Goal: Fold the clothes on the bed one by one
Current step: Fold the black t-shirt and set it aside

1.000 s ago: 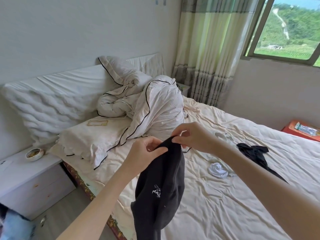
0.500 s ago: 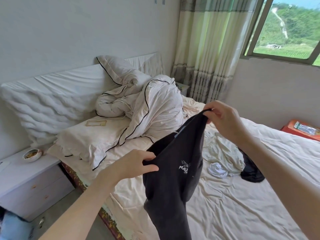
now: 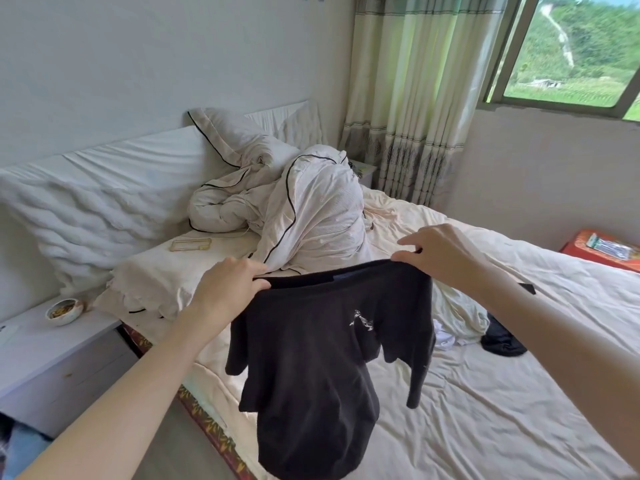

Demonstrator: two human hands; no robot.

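One wide cream bed below; above its near edge, black T-shirt hanging limp, probably light and floppy. Best held at shoulders, as now: left hand, right hand pinching shoulder seams.

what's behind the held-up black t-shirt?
Past the black t-shirt, held at its shoulders by the left hand and right hand, show cream bed sheet, a white garment and a dark garment. The sheet directly behind is hidden.
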